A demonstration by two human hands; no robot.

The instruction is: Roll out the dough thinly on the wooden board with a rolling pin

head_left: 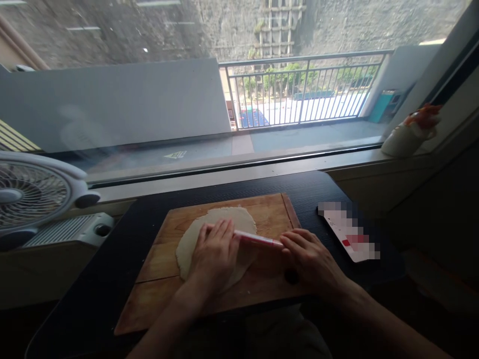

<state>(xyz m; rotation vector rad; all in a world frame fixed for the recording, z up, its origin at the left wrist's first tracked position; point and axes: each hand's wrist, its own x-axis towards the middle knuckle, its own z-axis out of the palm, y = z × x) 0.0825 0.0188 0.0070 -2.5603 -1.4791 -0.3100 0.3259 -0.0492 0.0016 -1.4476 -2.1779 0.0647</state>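
Observation:
A flat sheet of pale dough [235,219] with ragged edges lies on a wooden cutting board [149,299]. Across its right part runs a slim white-and-red rolling pin [258,239]. My left hand [217,252] rests over the pin's left end, above the dough, with its fingers together and bent over it. At the other end, near the board's right side, the fingers of my right hand [309,257] wrap round the pin. Both palms face down, and they hide the pin's two ends.
The board sits on a dark table [93,279] below a wide window. A pinkish phone-like object [346,234], partly pixelated, lies right of the board. To the left stands a white fan [37,194]. A white pot [404,139] is on the windowsill [258,172] at right.

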